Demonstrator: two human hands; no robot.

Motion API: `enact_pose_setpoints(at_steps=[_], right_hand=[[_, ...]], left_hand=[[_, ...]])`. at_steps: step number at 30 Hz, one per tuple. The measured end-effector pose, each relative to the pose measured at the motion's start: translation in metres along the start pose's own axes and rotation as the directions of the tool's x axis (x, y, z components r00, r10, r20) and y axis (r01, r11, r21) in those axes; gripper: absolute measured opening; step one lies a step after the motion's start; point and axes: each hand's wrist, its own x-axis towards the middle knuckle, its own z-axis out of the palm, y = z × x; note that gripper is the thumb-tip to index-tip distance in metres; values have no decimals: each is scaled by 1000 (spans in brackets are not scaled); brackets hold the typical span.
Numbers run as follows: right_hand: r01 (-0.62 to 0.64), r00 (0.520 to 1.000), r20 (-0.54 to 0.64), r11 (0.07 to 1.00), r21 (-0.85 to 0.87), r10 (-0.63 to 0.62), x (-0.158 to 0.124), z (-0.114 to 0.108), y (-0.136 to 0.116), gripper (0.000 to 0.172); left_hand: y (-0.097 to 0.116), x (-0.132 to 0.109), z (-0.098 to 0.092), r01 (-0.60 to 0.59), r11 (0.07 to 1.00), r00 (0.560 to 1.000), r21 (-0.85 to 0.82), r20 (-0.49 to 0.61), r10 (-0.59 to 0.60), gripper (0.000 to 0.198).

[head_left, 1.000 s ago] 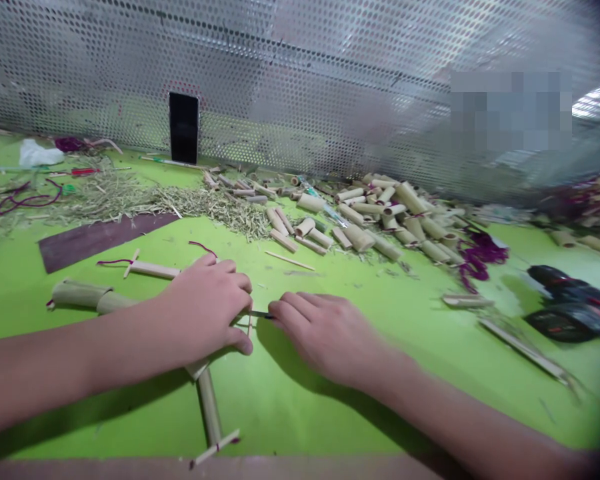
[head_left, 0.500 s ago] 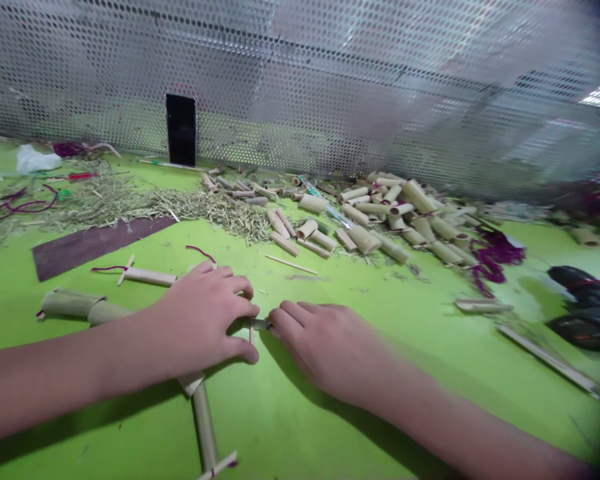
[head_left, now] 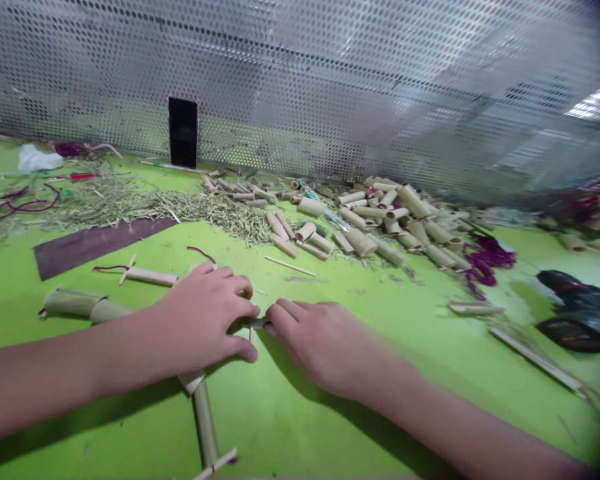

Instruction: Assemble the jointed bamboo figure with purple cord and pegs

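My left hand (head_left: 205, 317) is curled palm down over a set of jointed bamboo pieces, which show as a thick tube (head_left: 75, 303) at left, a slim piece (head_left: 154, 276) with a crosspiece and purple string, and a thin tube (head_left: 206, 423) below. Between its thumb and forefinger stands a thin bamboo stick (head_left: 252, 333). My right hand (head_left: 320, 337) is closed, its fingertips pinching a small dark grey strip (head_left: 259, 323) that reaches to the stick. Most of that strip is hidden, so its kind is unclear.
Cut bamboo tubes (head_left: 365, 240) lie heaped at the back, beside shavings (head_left: 200, 207) and a brown strip (head_left: 100, 247). A phone (head_left: 183, 132) leans on the perforated metal screen (head_left: 290, 80). Purple yarn (head_left: 487, 260), a split bamboo piece (head_left: 537, 360) and a black power tool (head_left: 575, 310) are at right.
My right hand has shifted slightly left, closer to my left hand, and less of the grey strip shows. My left hand stays in place. The view has turned a little.
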Motion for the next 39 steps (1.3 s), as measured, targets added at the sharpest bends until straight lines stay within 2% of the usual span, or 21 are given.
enact_pose_setpoints(at_steps=[8,15,22,29,35,39], right_hand=[[7,999,48,1000,-21,-6,2,-5,-2,11],[25,997,69,998,-55,-22,1,-7,-3,9],[34,995,94,996,-85,-26,4,-8,-5,6],[31,994,112,994,-102,-19,9,-11,-9,15],[-57,995,86,998,30,54,7,-13,-3,20],[-25,996,86,1000,9,24,5,-11,3,22]], left_hand=[[2,-1,-1,13,1000,1000,-1,18,-13,33],[1,0,1,4,1000,1000,14,-12,-3,36],[4,2,-3,30,999,999,22,31,-31,31],[3,1,-4,19,1000,1000,23,15,-19,29],[0,1,1,32,999,999,18,-8,-31,38],[-1,1,0,39,999,999,-27,-8,-39,37]])
